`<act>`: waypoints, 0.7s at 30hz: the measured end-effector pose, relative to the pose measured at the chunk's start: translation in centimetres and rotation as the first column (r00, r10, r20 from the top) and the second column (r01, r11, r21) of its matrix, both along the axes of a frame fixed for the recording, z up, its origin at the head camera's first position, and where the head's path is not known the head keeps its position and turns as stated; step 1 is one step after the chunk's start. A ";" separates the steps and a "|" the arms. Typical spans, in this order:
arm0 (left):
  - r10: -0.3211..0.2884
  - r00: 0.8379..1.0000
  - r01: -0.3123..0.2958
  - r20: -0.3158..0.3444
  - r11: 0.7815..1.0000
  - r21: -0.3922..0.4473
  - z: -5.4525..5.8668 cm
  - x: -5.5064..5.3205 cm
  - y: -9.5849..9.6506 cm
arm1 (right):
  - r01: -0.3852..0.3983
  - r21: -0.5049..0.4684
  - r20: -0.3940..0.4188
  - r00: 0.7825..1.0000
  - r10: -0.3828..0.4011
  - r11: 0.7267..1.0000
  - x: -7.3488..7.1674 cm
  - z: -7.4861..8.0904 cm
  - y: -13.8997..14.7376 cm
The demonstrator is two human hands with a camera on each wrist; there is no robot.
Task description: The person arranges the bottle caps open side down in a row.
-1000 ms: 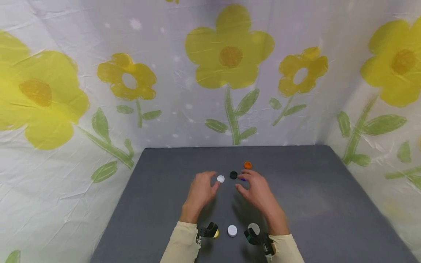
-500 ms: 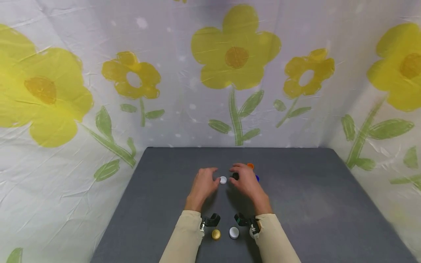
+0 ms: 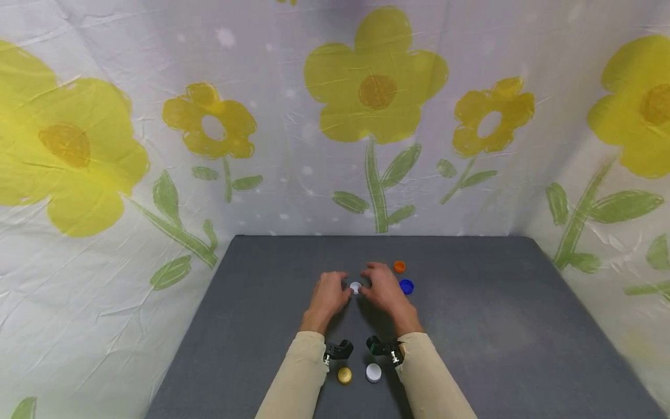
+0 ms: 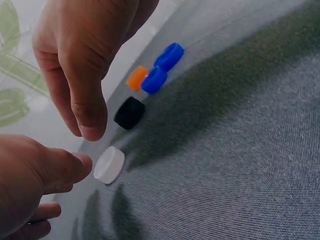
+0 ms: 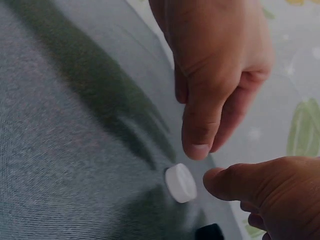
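A small white bottle cap (image 3: 355, 287) lies on the dark tabletop between my two hands. My left hand (image 3: 328, 295) hovers at its left, thumb tip close to the rim. From the other side my right hand (image 3: 386, 288) comes near it with thumb and fingers gently bent. Both hands hold nothing. In the left wrist view a black cap (image 4: 130, 113) sits past the white one, below the right hand's fingers; that hand hides it in the head view. Behind it are an orange cap (image 4: 136, 78) and two blue caps (image 4: 154, 80).
Close to my forearms lie a gold cap (image 3: 344, 375) and a larger white cap (image 3: 373, 372). The dark table (image 3: 251, 326) ends at a light cloth backdrop (image 3: 293, 174) printed with yellow flowers.
My right hand has moved left, from beside the blue cap to the white cap, and now covers the black cap. Its sleeve hides the pale cap at front right. The left hand barely shifts.
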State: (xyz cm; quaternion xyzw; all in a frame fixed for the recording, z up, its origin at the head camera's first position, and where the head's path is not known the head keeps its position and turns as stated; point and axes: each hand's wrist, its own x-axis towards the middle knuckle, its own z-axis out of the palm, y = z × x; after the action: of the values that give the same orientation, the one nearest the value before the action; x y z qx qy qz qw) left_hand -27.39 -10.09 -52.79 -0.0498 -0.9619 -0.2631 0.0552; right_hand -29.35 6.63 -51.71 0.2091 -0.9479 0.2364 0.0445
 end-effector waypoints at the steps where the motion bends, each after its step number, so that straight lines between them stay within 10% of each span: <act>1: 0.000 1.000 0.000 0.002 1.000 -0.003 -0.1 -0.1 0.0 | 0.000 0.003 -0.002 1.000 0.000 1.000 -0.1 -0.2 0.0; 21: 0.052 0.999 -0.052 -0.006 0.995 -0.086 -1.8 -0.5 1.1 | 0.066 0.056 -0.031 0.997 -0.064 0.996 -0.4 -2.3 -0.8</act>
State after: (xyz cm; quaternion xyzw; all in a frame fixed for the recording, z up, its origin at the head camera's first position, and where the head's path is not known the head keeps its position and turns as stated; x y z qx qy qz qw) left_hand -27.87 -8.95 -54.60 -0.0275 -0.9732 -0.2200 0.0616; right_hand -29.72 5.81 -54.00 0.1827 -0.9598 0.2046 0.0602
